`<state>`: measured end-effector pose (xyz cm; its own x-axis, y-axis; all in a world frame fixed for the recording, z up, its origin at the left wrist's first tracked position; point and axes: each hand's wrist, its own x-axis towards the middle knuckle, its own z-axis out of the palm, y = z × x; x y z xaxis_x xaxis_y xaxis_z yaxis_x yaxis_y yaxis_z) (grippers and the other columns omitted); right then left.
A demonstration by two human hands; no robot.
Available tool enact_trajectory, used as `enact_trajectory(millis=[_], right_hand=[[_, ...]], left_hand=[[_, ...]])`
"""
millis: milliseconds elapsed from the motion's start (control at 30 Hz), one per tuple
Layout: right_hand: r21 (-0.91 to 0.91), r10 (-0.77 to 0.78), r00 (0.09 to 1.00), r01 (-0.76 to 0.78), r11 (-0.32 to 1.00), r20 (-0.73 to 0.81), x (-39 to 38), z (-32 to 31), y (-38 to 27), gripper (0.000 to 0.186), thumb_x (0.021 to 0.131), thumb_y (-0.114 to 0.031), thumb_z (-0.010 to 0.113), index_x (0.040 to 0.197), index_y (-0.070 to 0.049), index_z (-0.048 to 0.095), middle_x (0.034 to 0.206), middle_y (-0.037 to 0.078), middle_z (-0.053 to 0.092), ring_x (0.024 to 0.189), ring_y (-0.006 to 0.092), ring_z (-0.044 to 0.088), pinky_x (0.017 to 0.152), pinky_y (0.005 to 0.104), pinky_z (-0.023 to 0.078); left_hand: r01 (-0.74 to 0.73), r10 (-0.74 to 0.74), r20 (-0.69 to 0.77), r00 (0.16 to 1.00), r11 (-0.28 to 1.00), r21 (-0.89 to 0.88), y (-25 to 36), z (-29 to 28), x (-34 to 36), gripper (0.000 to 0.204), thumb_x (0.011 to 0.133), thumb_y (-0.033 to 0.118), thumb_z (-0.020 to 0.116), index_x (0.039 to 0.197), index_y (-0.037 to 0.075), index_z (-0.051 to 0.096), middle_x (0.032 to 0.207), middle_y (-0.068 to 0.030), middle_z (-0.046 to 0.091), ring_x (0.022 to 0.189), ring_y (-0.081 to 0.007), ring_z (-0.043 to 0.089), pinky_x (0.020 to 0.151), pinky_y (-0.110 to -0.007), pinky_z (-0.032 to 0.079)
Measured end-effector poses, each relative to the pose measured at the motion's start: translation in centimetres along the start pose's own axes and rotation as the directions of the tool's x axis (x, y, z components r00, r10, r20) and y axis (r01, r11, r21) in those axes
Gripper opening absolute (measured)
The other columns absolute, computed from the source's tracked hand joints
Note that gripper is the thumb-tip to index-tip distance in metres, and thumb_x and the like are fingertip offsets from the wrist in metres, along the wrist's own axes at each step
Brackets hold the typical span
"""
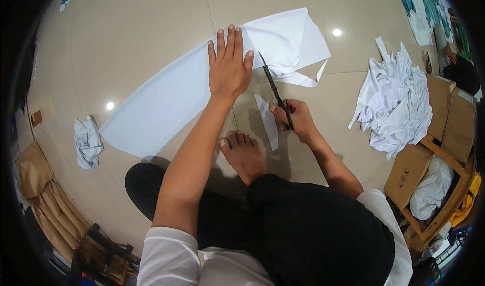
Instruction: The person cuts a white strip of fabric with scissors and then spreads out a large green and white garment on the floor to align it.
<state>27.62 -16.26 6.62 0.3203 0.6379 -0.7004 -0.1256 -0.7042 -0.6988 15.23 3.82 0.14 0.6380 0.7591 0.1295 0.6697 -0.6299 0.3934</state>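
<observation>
Head view, looking down. Trimming of a long white cloth (161, 101) seems to be in hand; the cloth is spread on the floor ahead of the feet, its far-right end loosely folded, with a narrow strip trailing. It is pressed flat by the left hand (229, 76), fingers straight, slightly spread, nothing gripped. Black scissors (276, 90) are held in the right hand (298, 120), fingers clamped on the handles, blades pointed at the cloth's near edge beside the left thumb. Whether one blade is passed under the fabric cannot be told. A slim white offcut (267, 123) is seen on the floor between the bare foot (243, 155) and the right hand. By judgement, a steady hold by the left hand is called for, with the blades kept clear of the thumb.

Surface and room: pale, glossy floor tiles (151, 38), lamp glare reflected. A large heap of white fabric (396, 101) is piled at right, near cardboard boxes (408, 175) and a white plastic bag (432, 187). A small crumpled cloth (87, 143) is noted at left, brown wrapped bundles (34, 170) beyond it. Teal-and-white fabric (422, 10) is glimpsed at upper right.
</observation>
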Motion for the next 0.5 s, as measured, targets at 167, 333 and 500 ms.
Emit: enact_trajectory(millis=[167,333,500], right_hand=[[0.034,0.02,0.999,-0.02,0.999,-0.025,0.25,0.28,0.03,0.047,0.094,-0.034,0.086,0.067,-0.006,0.06,0.057,0.002,0.057,0.049,0.0091,0.052,0.047,0.0275,0.038],[0.009,0.027,0.999,-0.026,1.0,-0.039,0.4,0.09,0.32,0.047,0.093,-0.032,0.087,0.066,-0.006,0.06,0.057,0.002,0.057,0.049,0.0087,0.05,0.046,0.0278,0.037],[-0.025,0.049,0.997,-0.05,0.998,-0.052,0.43,0.0,0.33,0.046,0.093,-0.031,0.087,0.066,-0.005,0.06,0.057,0.001,0.056,0.048,0.0083,0.049,0.045,0.0279,0.037]], left_hand=[[-0.009,0.009,-0.017,1.0,1.0,0.024,-0.11,-0.02,-0.04,0.066,0.113,0.038,0.043,0.167,0.002,0.034,0.174,-0.0186,0.034,0.162,-0.041,0.027,0.132,-0.06,0.017],[-0.012,0.013,-0.016,1.0,1.0,0.026,-0.06,0.05,0.04,0.066,0.113,0.038,0.044,0.167,0.002,0.034,0.174,-0.018,0.034,0.162,-0.0407,0.027,0.132,-0.06,0.017],[-0.006,0.006,-0.019,1.0,1.0,0.019,-0.15,0.14,-0.04,0.066,0.113,0.039,0.044,0.167,0.003,0.034,0.174,-0.017,0.034,0.162,-0.04,0.027,0.132,-0.059,0.017]])
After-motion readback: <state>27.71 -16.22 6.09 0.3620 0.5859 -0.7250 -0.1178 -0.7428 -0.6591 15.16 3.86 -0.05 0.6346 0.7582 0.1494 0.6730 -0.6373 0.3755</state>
